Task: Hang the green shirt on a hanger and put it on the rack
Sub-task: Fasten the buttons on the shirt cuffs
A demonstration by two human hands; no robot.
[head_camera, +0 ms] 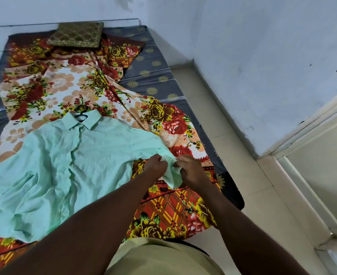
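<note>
The mint-green shirt [64, 171] lies spread front-up on the floral bedsheet, collar toward the far end. A black hanger [81, 116] is inside it, and only its hook shows at the collar. My left hand [155, 165] and my right hand [191, 171] are side by side at the shirt's right sleeve end. Both pinch the sleeve cuff [172, 175] between the fingers. No rack is in view.
The floral sheet [163, 120] covers a grey plastic-wrapped mattress [153, 72] on the floor. A dark patterned cushion [76, 34] lies at the far end. A tiled floor strip [233, 155], a blue-white wall and a door frame [302, 135] are to the right.
</note>
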